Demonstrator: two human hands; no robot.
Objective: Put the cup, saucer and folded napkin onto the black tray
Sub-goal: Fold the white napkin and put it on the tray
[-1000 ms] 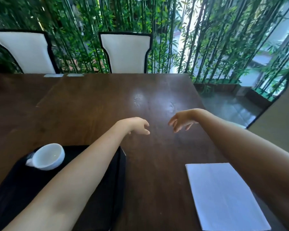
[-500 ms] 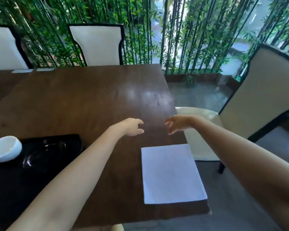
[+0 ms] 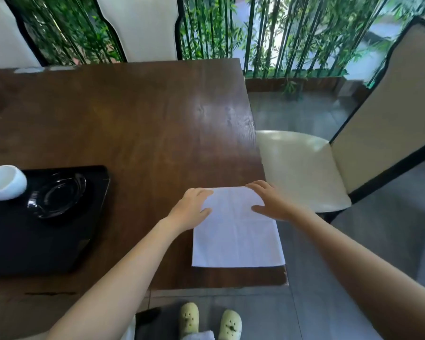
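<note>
The napkin (image 3: 236, 231) lay flat at the table (image 3: 138, 114) corner, its right edge at or just past the table edge. The left hand (image 3: 190, 209) and right hand (image 3: 270, 203) rested on its far corners, fingers spread, each grip released. The cup (image 3: 4, 182) lay tilted on the tray (image 3: 47, 244) at left; the dark saucer (image 3: 58, 197) appeared to sit beside it.
</note>
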